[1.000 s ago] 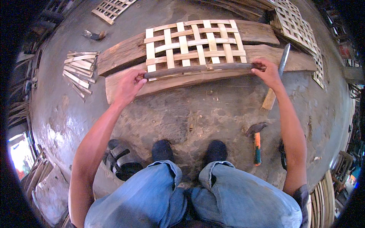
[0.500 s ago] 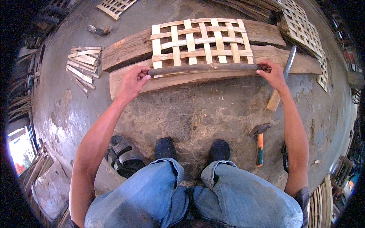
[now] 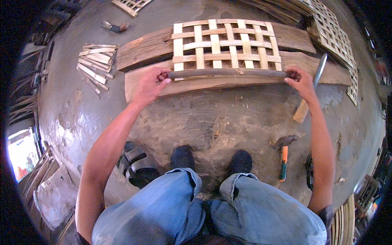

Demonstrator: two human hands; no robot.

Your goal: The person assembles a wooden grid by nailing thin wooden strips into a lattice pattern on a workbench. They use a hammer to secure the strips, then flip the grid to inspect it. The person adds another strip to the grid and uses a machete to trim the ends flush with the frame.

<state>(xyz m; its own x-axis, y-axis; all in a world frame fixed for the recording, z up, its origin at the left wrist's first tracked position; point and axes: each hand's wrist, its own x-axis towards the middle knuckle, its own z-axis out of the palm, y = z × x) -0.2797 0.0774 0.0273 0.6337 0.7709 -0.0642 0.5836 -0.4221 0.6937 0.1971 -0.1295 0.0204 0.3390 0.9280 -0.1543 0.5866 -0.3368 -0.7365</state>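
A dark wooden stick (image 3: 228, 73) lies sideways along the near edge of a woven lattice panel (image 3: 232, 43) of pale split strips. My left hand (image 3: 152, 85) pinches the stick's left end, fingers curled round it. At its right end my right hand (image 3: 301, 83) grips it with closed fingers. The panel rests on two thick wooden planks (image 3: 143, 83); the stick covers the lower ends of its upright strips. Just beyond my right hand a long-bladed knife (image 3: 321, 67) with a wooden handle leans over the near plank's edge.
On the floor near my right foot lies a claw hammer (image 3: 284, 157) with an orange and green handle. Loose pale strips (image 3: 96, 65) are heaped left of the planks. More woven panels (image 3: 332, 41) are stacked at the far right. Dark sandals (image 3: 138, 163) sit beside my left foot.
The whole scene has shifted slightly to the right in the view. Both hands keep their hold on the stick's ends, and it stays along the panel's near edge.
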